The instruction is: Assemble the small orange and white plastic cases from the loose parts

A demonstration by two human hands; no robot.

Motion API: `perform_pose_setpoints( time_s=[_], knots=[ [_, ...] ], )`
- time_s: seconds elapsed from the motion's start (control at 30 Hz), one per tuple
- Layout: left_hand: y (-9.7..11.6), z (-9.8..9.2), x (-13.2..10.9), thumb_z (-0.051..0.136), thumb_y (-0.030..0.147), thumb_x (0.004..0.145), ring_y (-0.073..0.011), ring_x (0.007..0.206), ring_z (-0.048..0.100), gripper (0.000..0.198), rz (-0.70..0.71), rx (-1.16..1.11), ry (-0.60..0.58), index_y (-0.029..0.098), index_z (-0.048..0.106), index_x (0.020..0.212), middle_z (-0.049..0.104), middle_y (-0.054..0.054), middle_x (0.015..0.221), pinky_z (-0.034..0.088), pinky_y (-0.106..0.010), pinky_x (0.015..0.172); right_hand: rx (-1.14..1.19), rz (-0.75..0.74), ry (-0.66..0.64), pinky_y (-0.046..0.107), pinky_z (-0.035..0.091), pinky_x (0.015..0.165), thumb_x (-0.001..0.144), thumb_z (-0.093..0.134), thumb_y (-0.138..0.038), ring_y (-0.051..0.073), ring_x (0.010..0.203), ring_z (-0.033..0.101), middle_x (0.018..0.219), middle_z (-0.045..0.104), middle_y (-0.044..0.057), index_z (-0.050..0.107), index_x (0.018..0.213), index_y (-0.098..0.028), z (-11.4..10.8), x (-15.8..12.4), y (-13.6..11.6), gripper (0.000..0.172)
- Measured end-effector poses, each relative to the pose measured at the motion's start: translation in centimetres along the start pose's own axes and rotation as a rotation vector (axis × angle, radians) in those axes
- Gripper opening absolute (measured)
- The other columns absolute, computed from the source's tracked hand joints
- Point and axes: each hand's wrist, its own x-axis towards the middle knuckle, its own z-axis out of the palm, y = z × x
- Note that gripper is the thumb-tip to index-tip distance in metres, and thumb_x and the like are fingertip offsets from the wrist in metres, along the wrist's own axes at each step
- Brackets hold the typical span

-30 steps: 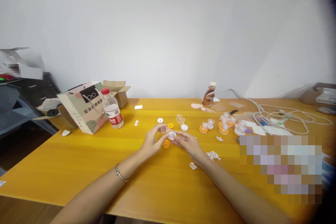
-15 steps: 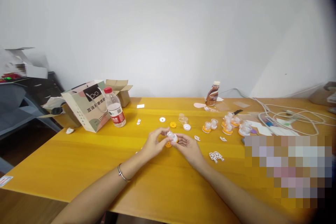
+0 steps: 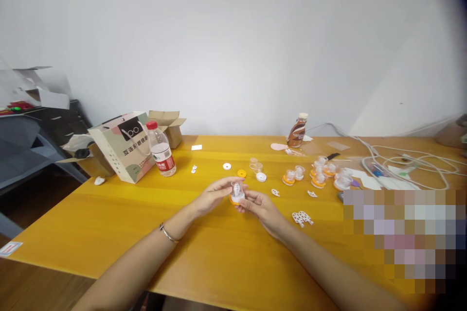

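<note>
Between my two hands, a small clear-domed piece (image 3: 238, 194) with white inside and an orange base stands roughly upright above the table. My left hand (image 3: 214, 196) has its fingers round the left and top of it. From the right, my right hand (image 3: 260, 206) pinches its lower part. Just beyond lie a yellow disc (image 3: 241, 173), a white disc (image 3: 260, 177), another white disc (image 3: 226, 166) and clear rings (image 3: 255, 164). White lattice parts (image 3: 302, 218) rest to the right. Several similar domed pieces (image 3: 318, 178) stand farther right.
At the left are a paper bag (image 3: 133, 155), a red-capped water bottle (image 3: 161, 150) and a cardboard box (image 3: 171, 129). A brown drink bottle (image 3: 297, 131) is at the back, with white cables (image 3: 386, 158) to the right. The right front area is pixelated.
The domed piece has turned from tilted to roughly upright, its orange base now lower. My left hand has shifted its fingers over its top. The orange disc under the hands no longer shows.
</note>
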Motion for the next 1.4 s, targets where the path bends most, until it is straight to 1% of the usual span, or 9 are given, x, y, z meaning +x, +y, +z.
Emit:
perform_pose_setpoints(
  time_s=[0.2, 0.47, 0.67, 0.77, 0.9, 1.0, 1.13, 1.27, 1.4],
  knots=[
    [0.3, 0.3, 0.2, 0.062, 0.032, 0.07, -0.0165, 0.086, 0.053, 0.028, 0.051, 0.52, 0.243, 0.016, 0.06, 0.093, 0.059, -0.006, 0.093, 0.041, -0.027, 0.076, -0.137, 0.026, 0.07, 0.026, 0.043, 0.065, 0.063, 0.066, -0.034, 0.012, 0.065, 0.054, 0.074, 0.062, 0.002, 0.062, 0.086, -0.017, -0.2, 0.1, 0.1, 0.03],
    [3.1, -1.0, -0.7, 0.048, 0.029, 0.081, -0.0195, 0.109, 0.046, 0.028, -0.048, 0.303, -0.219, 0.018, 0.052, 0.107, 0.047, -0.01, 0.121, 0.039, -0.032, 0.087, -0.175, 0.1, -0.079, 0.023, 0.041, 0.059, 0.07, 0.059, -0.039, 0.011, 0.059, 0.052, 0.069, 0.06, 0.003, 0.063, 0.085, -0.013, -0.4, -0.3, -0.3, 0.03],
    [2.6, -0.6, -0.5, 0.05, 0.038, 0.078, -0.0156, 0.082, 0.057, 0.033, -0.108, 0.713, 0.104, 0.017, 0.054, 0.102, 0.062, -0.006, 0.092, 0.044, -0.025, 0.069, -0.552, -0.126, 0.085, 0.022, 0.039, 0.054, 0.072, 0.055, -0.038, 0.012, 0.058, 0.049, 0.068, 0.059, 0.0, 0.063, 0.089, -0.019, -0.4, -0.3, -0.5, 0.027],
    [2.5, -0.5, -0.6, 0.049, 0.033, 0.079, -0.0134, 0.072, 0.057, 0.025, -0.115, 0.75, -0.007, 0.015, 0.058, 0.093, 0.063, -0.004, 0.081, 0.044, -0.024, 0.068, -0.556, -0.114, 0.052, 0.022, 0.038, 0.052, 0.072, 0.054, -0.038, 0.011, 0.056, 0.048, 0.068, 0.06, 0.0, 0.063, 0.088, -0.019, -0.4, -0.4, -0.2, 0.027],
    [3.4, -0.6, -1.2, 0.052, 0.024, 0.077, -0.0178, 0.102, 0.049, 0.036, 0.009, 0.725, -0.19, 0.021, 0.049, 0.113, 0.053, -0.008, 0.113, 0.039, -0.03, 0.086, -0.483, -0.061, -0.006, 0.022, 0.039, 0.051, 0.07, 0.056, -0.039, 0.012, 0.055, 0.05, 0.07, 0.062, 0.0, 0.064, 0.091, -0.018, -0.5, -0.2, 0.3, 0.031],
    [3.2, -0.5, -1.4, 0.058, 0.031, 0.072, -0.0201, 0.109, 0.045, 0.062, -0.003, 0.767, -0.084, 0.024, 0.031, 0.127, 0.044, -0.01, 0.124, 0.04, -0.031, 0.085, -0.539, -0.101, 0.034, 0.021, 0.035, 0.048, 0.069, 0.058, -0.037, 0.01, 0.051, 0.046, 0.063, 0.059, -0.001, 0.064, 0.09, -0.018, -0.6, -0.1, 0.3, 0.029],
    [2.4, -0.2, -1.1, 0.042, 0.038, 0.082, -0.0156, 0.075, 0.057, 0.033, -0.115, 0.83, -0.021, 0.017, 0.052, 0.106, 0.061, -0.007, 0.087, 0.045, -0.029, 0.071, -0.588, -0.131, 0.05, 0.021, 0.033, 0.048, 0.069, 0.057, -0.036, 0.009, 0.051, 0.042, 0.063, 0.058, -0.002, 0.065, 0.087, -0.019, -0.7, -0.2, 0.1, 0.026],
    [2.6, 0.0, -1.2, 0.054, 0.032, 0.076, -0.0186, 0.104, 0.047, 0.038, 0.023, 0.8, -0.159, 0.021, 0.048, 0.112, 0.051, -0.009, 0.112, 0.036, -0.032, 0.09, -0.548, -0.096, 0.024, 0.02, 0.031, 0.046, 0.069, 0.057, -0.037, 0.009, 0.048, 0.041, 0.059, 0.056, -0.003, 0.064, 0.088, -0.018, -0.7, -0.2, 0.1, 0.028],
    [2.5, 0.2, -1.3, 0.052, 0.037, 0.076, -0.0195, 0.099, 0.05, 0.042, -0.049, 0.803, 0.026, 0.02, 0.046, 0.114, 0.053, -0.009, 0.107, 0.04, -0.033, 0.085, -0.565, -0.142, 0.044, 0.021, 0.033, 0.048, 0.068, 0.058, -0.034, 0.009, 0.05, 0.042, 0.061, 0.056, -0.002, 0.065, 0.086, -0.018, -0.8, -0.2, 0.0, 0.025]
  ],
)
